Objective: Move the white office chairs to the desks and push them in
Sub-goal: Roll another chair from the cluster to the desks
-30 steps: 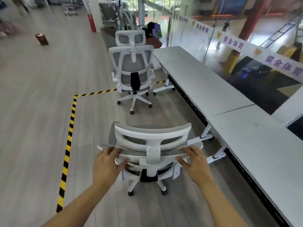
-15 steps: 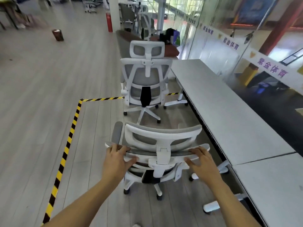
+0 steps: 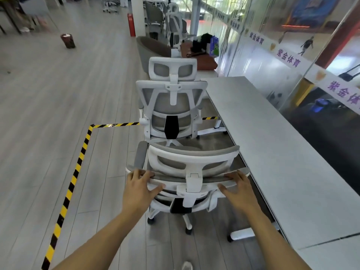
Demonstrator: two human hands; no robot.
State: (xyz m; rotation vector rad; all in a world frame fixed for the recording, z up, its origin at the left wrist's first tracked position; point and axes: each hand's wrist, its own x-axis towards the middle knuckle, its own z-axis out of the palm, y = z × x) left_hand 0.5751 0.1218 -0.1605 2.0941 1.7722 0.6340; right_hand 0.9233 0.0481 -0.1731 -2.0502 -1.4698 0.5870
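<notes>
A white office chair [image 3: 191,159] with grey mesh stands right in front of me, its back toward me, on the wooden floor. My left hand [image 3: 139,187] grips the left end of its backrest top. My right hand [image 3: 240,189] holds the right end. A second white office chair [image 3: 171,102] stands just beyond it, also back toward me, beside the far end of the long grey desk [image 3: 272,145] on my right. The near chair sits close to the desk's left edge.
Yellow-black tape [image 3: 78,168] marks the floor at left. A white desk leg foot [image 3: 242,234] juts out at lower right. A glass wall [image 3: 272,55] runs behind the desk. Farther off stand a grey armchair [image 3: 151,48], a red extinguisher [image 3: 131,25] and a small bin [image 3: 67,40].
I have rolled the near chair forward along the desk, closing the gap to the second chair. Both hands keep their hold on the backrest.
</notes>
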